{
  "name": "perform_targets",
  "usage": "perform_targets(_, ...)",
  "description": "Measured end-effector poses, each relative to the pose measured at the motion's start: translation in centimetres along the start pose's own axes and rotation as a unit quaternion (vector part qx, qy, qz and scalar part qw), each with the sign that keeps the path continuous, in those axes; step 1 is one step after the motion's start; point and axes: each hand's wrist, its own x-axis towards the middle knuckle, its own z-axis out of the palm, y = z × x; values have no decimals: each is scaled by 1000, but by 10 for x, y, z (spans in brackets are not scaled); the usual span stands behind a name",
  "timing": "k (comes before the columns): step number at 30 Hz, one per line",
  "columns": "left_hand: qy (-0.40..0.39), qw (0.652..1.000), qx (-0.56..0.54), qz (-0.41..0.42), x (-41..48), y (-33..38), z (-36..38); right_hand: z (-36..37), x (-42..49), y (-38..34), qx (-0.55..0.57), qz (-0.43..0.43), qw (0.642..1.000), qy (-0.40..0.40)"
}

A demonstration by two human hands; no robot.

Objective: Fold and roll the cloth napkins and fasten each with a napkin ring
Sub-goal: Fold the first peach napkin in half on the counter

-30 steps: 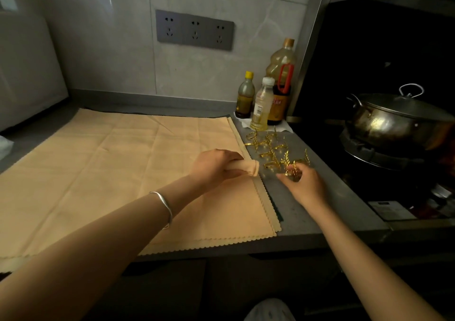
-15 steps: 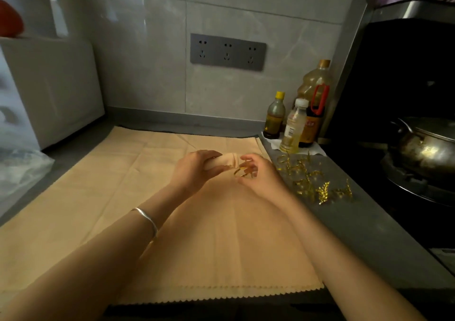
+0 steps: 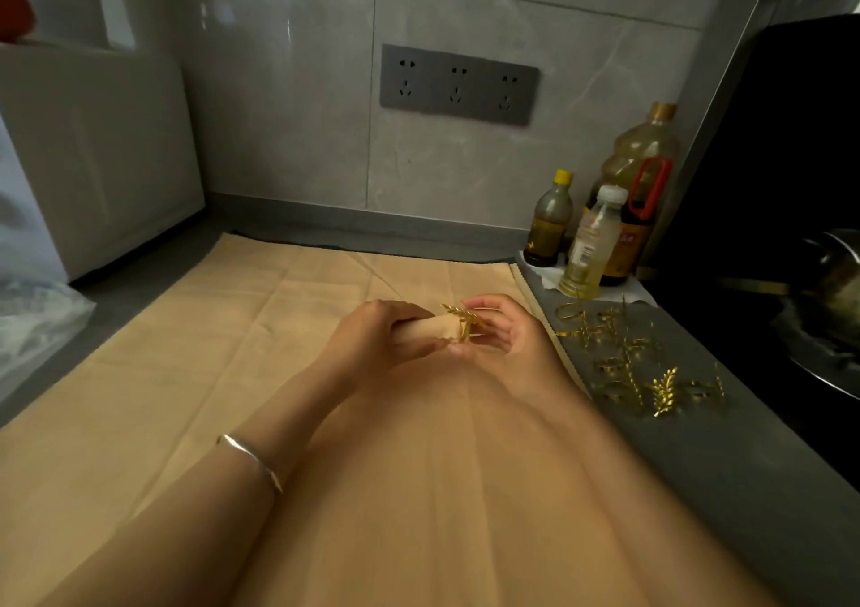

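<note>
A rolled beige napkin [image 3: 430,331] is gripped in my left hand [image 3: 379,341], held just above a large beige cloth [image 3: 195,373] spread flat on the counter. A gold leaf-shaped napkin ring [image 3: 463,322] sits around the roll's right end, pinched by the fingers of my right hand [image 3: 500,334]. Most of the roll is hidden inside my left fist. Several more gold napkin rings [image 3: 637,364] lie loose on the grey counter to the right of the cloth.
Three bottles [image 3: 591,243] stand at the back right corner. A metal pot [image 3: 837,290] sits on the stove at far right. A white appliance [image 3: 93,155] and a plastic bag [image 3: 32,322] are at the left. A socket strip is on the tiled wall.
My right hand picked a gold ring from the pile, carried it left to the roll's end and slid it on. The camera view shifted left and closer.
</note>
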Motion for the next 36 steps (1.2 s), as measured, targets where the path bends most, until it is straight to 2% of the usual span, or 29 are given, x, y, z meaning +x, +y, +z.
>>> perform_targets(5, -38, 998, -54, 0, -4, 0, -4, 0, -3, -6, -20, -21, 1000, -12)
perform_targets(11, -102, 993, -55, -7, -6, 1, -6, 0, -9, -12, -47, -28, 995, -87)
perform_targets(15, -75, 995, -62, 13, -8, 1, -2, 3, -10, -10, -15, -5, 997, -69)
perform_targets(18, -36, 993, -111, -10, -8, 2, 1, 2, -9, -11, 12, 13, 999, -48)
perform_targets(22, -11, 997, -79, 5, -8, 1, 1, -1, -7, -13, 22, 41, 997, -60)
perform_targets(29, -35, 997, -55, 33, -10, 2, -2, -4, -9, -10, 5, 35, 997, -63)
perform_targets(36, -50, 997, -54, 5, -13, 11, -6, -1, -11, -10, 6, 8, 999, -35)
